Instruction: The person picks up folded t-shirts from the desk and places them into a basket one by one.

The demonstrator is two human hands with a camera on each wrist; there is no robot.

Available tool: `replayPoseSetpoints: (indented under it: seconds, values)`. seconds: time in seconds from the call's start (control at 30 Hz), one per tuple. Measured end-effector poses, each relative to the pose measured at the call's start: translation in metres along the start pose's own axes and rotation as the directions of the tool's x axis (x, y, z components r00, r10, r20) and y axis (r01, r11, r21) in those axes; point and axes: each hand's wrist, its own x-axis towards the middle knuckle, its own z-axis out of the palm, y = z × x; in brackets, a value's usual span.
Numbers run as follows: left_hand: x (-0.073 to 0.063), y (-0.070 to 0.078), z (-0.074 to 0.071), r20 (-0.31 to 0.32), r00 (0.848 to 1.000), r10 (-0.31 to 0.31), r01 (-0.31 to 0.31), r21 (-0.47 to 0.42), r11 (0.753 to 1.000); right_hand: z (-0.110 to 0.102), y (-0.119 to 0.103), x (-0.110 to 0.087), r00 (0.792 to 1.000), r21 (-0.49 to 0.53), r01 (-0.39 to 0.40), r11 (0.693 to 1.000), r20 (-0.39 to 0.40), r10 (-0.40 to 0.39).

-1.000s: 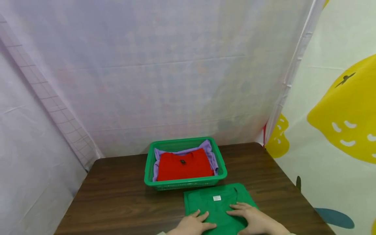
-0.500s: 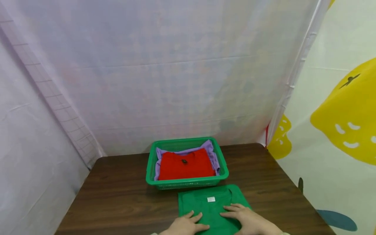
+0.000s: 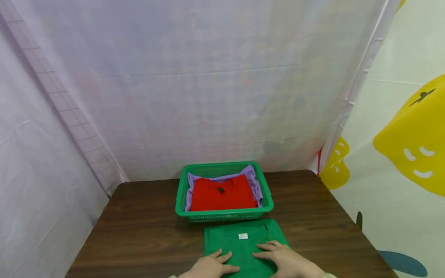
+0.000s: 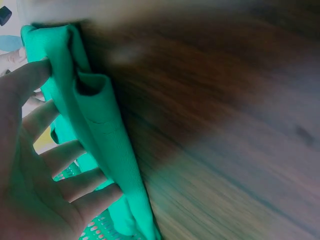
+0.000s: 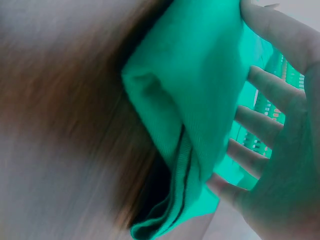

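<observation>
A folded green shirt [image 3: 243, 249] with a white neck label lies on the table in front of the basket. My left hand [image 3: 210, 266] rests on its left side, fingers spread. On the right side lies my right hand [image 3: 286, 262], its fingers also extended over the cloth. In the left wrist view, the left hand's fingertips [image 4: 112, 190] touch the shirt's layered edge [image 4: 112, 130]. The right wrist view has the right hand [image 5: 280, 175] against the folded fabric [image 5: 200, 65]. The shirt's near edge is out of the head view.
Behind the shirt stands a green plastic basket [image 3: 227, 212]. Inside it a folded red shirt [image 3: 222, 199] lies on purple cloth [image 3: 257, 189]. The brown wooden table [image 3: 146, 227] ends at a white curtain [image 3: 208, 96] at the back.
Both hands and the green shirt have slid left relative to the basket. The head view has shifted slightly. The basket's contents look the same.
</observation>
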Motion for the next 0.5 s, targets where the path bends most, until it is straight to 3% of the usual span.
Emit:
replayPoseSetpoints:
  seconds: [0.5]
  values:
    - [-0.023, -0.010, -0.001, -0.031, 0.999, 0.008, -0.008, -0.002, 1.000, 0.005, -0.015, 0.019, 0.999, -0.018, 0.020, 1.000, 0.032, -0.020]
